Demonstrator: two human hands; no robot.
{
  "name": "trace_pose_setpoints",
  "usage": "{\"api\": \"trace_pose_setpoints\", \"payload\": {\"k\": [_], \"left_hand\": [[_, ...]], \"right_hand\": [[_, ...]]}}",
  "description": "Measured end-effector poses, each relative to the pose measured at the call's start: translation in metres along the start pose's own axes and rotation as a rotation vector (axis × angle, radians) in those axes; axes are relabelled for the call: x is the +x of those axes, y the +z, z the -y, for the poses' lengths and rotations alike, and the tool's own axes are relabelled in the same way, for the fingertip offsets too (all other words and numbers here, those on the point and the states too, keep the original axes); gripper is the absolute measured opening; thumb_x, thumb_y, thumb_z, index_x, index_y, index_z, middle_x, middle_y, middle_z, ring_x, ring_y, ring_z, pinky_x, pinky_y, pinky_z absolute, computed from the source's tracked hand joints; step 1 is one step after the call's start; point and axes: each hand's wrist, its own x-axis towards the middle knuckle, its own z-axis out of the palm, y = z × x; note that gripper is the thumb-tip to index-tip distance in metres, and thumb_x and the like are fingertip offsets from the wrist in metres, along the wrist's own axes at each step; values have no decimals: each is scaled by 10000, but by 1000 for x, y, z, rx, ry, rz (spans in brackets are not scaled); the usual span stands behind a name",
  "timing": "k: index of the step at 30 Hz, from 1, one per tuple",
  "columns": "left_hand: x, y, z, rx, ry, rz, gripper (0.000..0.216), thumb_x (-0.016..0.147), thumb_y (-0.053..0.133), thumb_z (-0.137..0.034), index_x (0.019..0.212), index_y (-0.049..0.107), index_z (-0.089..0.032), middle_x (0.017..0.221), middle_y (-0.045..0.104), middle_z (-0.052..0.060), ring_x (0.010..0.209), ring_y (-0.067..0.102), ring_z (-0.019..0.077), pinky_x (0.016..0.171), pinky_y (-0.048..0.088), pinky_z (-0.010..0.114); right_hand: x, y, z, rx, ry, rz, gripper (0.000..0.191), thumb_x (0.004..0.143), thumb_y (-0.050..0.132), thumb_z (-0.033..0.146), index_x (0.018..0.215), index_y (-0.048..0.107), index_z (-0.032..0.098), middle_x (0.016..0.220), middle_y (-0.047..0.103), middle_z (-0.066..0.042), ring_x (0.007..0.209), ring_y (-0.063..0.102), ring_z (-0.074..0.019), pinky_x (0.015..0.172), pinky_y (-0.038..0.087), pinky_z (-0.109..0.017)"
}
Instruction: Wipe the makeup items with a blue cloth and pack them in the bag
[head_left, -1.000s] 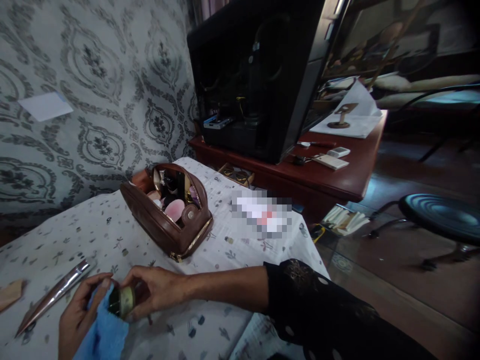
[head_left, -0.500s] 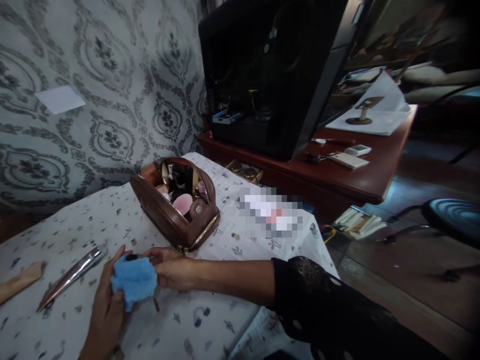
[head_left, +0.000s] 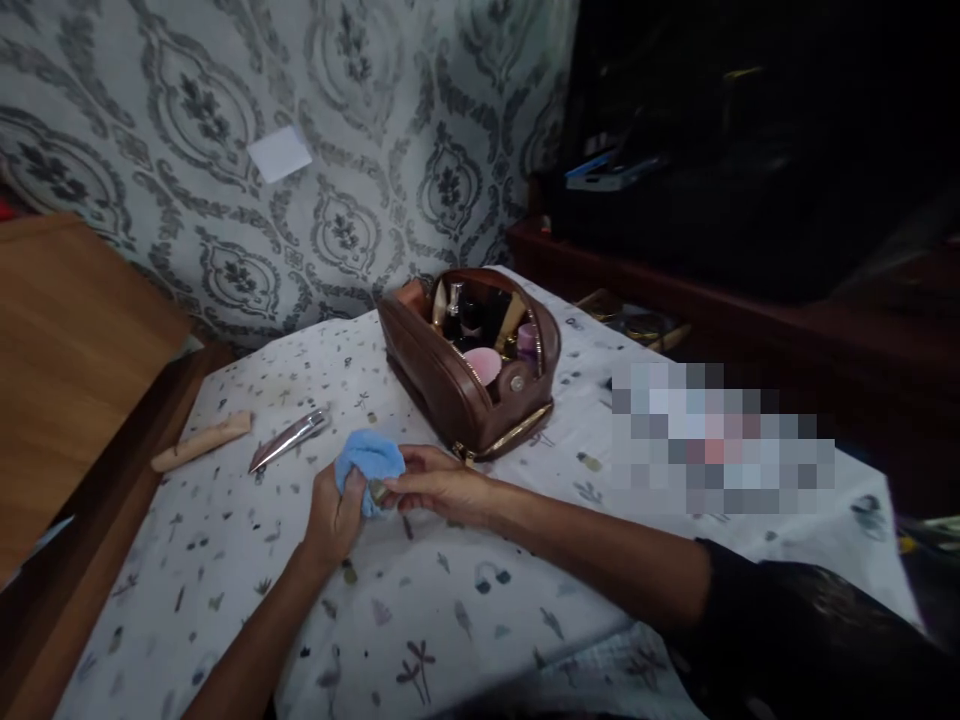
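A light blue cloth [head_left: 371, 455] is bunched in my left hand [head_left: 335, 520], whose thumb presses into its folds. My right hand [head_left: 446, 487] pinches a small, dull olive-coloured piece [head_left: 378, 491] against the cloth's right side; most of it is hidden, so its kind is unclear. Both hands are close together above the patterned white tablecloth [head_left: 420, 620]. Just beyond them stands a brown cosmetic bag [head_left: 431, 385], unzipped, with a pink rounded item [head_left: 484, 364] and several bottles inside. Left of my hands lies a shiny silver-and-brown tube [head_left: 291, 440].
A light wooden-looking stick [head_left: 202, 442] lies at the table's left side, near a brown wooden panel [head_left: 82, 370]. On the right, a blurred-out item [head_left: 720, 435] rests on the tablecloth. A dark screen [head_left: 750, 150] and patterned wall [head_left: 330, 220] stand behind.
The view has turned left, bringing in the wooden panel. The blue cloth, spread out before, is now bunched in my left hand. The olive-coloured piece now shows at my right fingertips.
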Motion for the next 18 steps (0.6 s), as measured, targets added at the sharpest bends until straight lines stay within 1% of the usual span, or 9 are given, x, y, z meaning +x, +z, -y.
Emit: {"api": "trace_pose_setpoints", "payload": {"k": [3,5,7,9,10,12,14,16,18], "left_hand": [[1,1,-4,-77,-171,-65,487,943,420,-545,744,656,-167,625,594,14,612,542,163,621,493,276],[3,2,-5,-86,-264,-145,459,936,437,-540,740,627,-172,655,601,17,656,562,168,653,505,275],[5,2,-4,-77,-293,-208,393,931,463,-497,793,638,-173,745,644,37,754,608,187,741,529,290],[6,2,-2,-75,-271,-225,352,928,477,-466,894,665,-171,862,682,63,880,641,212,846,534,315],[5,3,-1,-83,-260,-215,360,933,470,-468,943,672,-170,908,692,72,931,648,219,888,529,326],[3,5,4,-107,-257,-169,415,947,443,-509,1006,672,-168,950,701,81,972,653,223,925,523,343],[1,7,8,-121,-250,-118,474,941,439,-569,1040,672,-168,966,710,85,981,657,226,940,519,358],[-1,10,10,-125,-197,-71,507,907,481,-617,1049,683,-173,971,719,89,992,660,236,962,513,374],[-3,11,10,-124,-134,-20,504,878,525,-629,1029,698,-180,965,727,89,989,664,242,972,512,381]], "right_hand": [[0,2,-1,-23,7,-14,609,518,941,399,974,620,154,872,679,5,779,646,-121,655,453,-227],[0,4,-1,-22,-22,-13,623,505,947,339,1013,627,169,940,678,3,858,642,-131,700,472,-234],[0,6,-1,-7,-55,2,635,508,943,289,1055,637,187,991,679,4,941,639,-141,816,494,-268],[0,7,0,26,-77,-6,653,504,943,264,1077,636,201,1011,685,8,987,645,-145,942,483,-314],[0,7,0,47,-84,-20,662,495,947,259,1073,629,204,1005,689,11,987,653,-146,980,476,-334],[2,5,-1,84,-97,-57,675,474,961,273,1039,598,207,952,691,21,944,671,-150,978,496,-365],[4,3,-3,103,-112,-91,687,472,968,318,1007,551,210,893,681,37,883,681,-147,930,528,-375],[6,2,-6,101,-124,-113,702,478,965,390,983,511,211,851,661,50,833,680,-140,874,551,-363],[7,1,-8,68,-118,-108,732,484,947,478,980,479,212,834,653,52,795,679,-140,809,563,-348]]}}
